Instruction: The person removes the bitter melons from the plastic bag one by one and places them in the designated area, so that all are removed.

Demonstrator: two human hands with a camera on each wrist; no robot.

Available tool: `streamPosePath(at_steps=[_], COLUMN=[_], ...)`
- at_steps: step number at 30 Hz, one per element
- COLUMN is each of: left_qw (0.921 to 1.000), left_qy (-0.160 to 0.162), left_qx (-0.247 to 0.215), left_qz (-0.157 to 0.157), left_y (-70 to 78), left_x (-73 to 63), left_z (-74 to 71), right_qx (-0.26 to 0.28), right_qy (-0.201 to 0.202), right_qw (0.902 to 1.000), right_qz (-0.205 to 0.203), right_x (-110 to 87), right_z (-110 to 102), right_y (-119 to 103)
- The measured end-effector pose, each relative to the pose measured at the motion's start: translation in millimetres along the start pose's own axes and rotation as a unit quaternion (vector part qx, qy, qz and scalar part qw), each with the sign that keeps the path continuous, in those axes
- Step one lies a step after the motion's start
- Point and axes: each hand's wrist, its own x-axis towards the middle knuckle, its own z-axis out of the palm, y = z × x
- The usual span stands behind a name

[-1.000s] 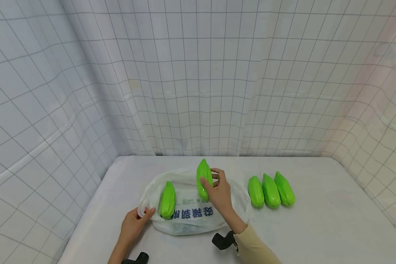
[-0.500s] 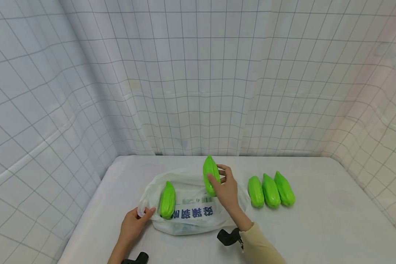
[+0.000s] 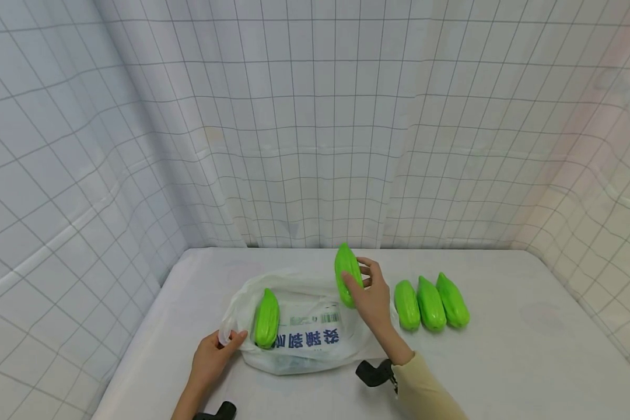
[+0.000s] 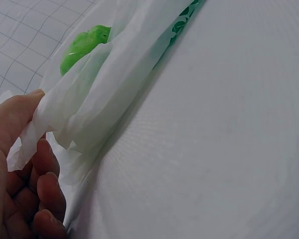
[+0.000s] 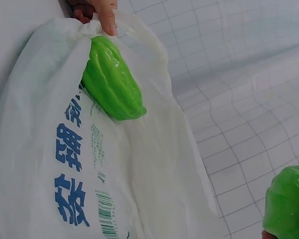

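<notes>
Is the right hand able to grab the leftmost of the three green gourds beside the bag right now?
Probably not yet: the right hand already grips another green gourd, though nothing covers the leftmost one.

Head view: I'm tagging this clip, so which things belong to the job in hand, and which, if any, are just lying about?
In the job, it seems:
plastic bag, edge pinched by the left hand
held green vegetable, in the right hand
inner green vegetable, in the bag's opening
three similar vegetables on the table, probably

Just there, apparently:
table
gridded curtain
black wrist gear
</notes>
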Motion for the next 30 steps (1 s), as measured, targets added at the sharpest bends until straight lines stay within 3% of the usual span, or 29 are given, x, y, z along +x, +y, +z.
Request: streamPosePath(at_steps=[16, 30], left_qw=[1.0, 1.0], left_qy=[-0.001, -0.002], left_qx=[0.0, -0.001], left_qz=[-0.007, -0.007], left_y=[-1.0, -2.1], left_x=[1.0, 1.8], left_z=[0.0, 0.0], right_qx=[0.015, -0.013], right_qy=[0.02, 0.048], right_qw=[0.9996, 0.9988], right_qz=[-0.011, 0.0], right_x=[6.9, 9.6], right_z=[-22.9, -42.7], right_y=[6.9, 15.5])
